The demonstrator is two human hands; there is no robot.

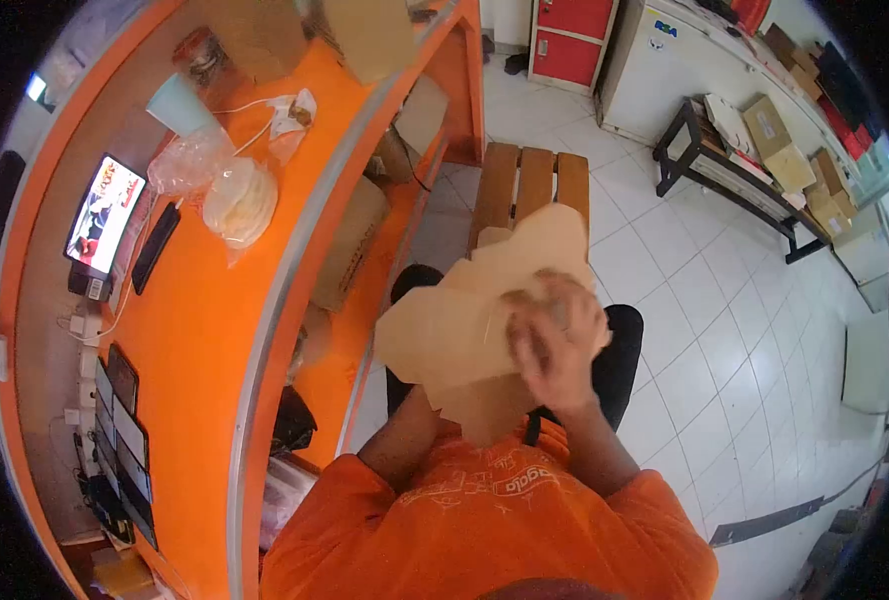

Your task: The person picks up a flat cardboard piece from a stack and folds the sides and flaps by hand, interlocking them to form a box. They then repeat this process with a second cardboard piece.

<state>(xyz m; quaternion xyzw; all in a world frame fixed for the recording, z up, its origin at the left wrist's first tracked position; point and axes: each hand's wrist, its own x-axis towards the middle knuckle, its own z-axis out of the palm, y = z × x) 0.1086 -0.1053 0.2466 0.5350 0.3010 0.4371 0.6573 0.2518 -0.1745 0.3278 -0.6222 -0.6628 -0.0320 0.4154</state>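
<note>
Likely folding cardboard; right hand over it, left hand hidden. Can't tell either grip. Next probably needs steady backing.

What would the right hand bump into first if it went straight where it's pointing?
Most likely the brown cardboard. The right hand is right over it and may already be touching; the blur makes that hard to tell.

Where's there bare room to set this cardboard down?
The counter is bare between the devices and metal edge; the wooden bench is bare beyond the cardboard. Crowded: the counter's far end, with bags, cup and boxes.
</note>
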